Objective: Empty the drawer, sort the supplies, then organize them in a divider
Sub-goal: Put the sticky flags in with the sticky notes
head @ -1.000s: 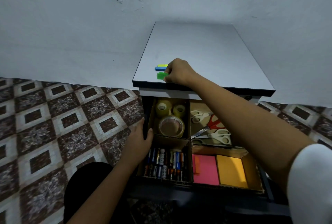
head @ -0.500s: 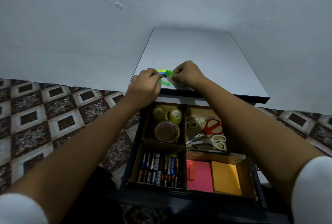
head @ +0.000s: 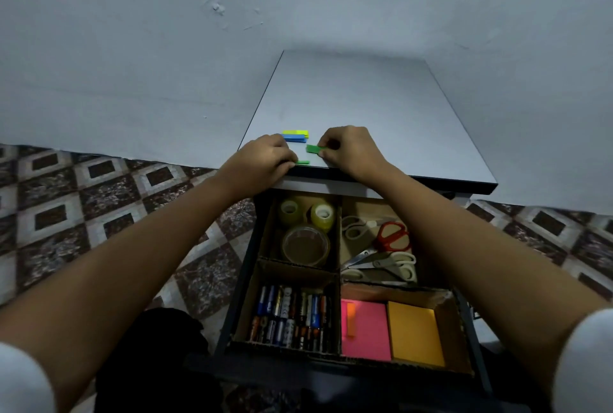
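Pinching a green sticky strip (head: 313, 148) near the tabletop's (head: 348, 97) front edge, the right hand (head: 351, 150) sits beside the left hand (head: 265, 160), whose curled fingers hold a second green strip (head: 302, 162), with a yellow strip (head: 295, 131) and a blue strip (head: 294, 137) just behind.

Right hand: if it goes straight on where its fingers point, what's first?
Probably the left hand, which holds a green strip. The right hand, pinching a green tab, points left at it. Depth is unclear.

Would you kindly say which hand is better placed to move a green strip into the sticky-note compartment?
Right, probably: the right hand pinches a green strip, and the sticky-note compartment lies on its side of the drawer.
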`<state>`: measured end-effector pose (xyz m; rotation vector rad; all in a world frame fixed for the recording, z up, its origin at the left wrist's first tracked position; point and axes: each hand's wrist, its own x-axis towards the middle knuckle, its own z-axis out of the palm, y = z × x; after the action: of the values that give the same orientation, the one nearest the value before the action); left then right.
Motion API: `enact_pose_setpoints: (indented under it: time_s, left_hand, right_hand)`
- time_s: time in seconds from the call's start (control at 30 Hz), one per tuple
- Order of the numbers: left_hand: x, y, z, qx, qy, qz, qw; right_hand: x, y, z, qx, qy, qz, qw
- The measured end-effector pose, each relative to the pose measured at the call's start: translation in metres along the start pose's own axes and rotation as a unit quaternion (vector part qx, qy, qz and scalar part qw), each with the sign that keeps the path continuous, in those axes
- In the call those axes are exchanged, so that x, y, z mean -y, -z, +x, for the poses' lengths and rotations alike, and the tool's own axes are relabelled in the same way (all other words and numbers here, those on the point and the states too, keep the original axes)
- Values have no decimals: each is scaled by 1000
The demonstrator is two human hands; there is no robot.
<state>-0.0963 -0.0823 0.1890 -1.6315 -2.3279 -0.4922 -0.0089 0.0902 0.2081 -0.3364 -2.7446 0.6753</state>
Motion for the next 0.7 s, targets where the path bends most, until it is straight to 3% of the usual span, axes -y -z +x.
enact_pose_setpoints:
  time_s: [0.13,0.23,0.53,0.7]
  left_hand:
    - [-4,5,13,-43,161,-117,979]
    - [-5,4,24,-45,227,-146,962]
    - [-16,4,34,29,232,-204,951]
    - [-20,4,27,45,209,-199,956]
  right_hand:
    - [-4,2,-2,6,8,20,1000]
    - [-6,0,-3,18,24,33,999]
    - [-6,-2,-7,7,34,78,996]
    - [-6,-1,-3,19,38,25,999]
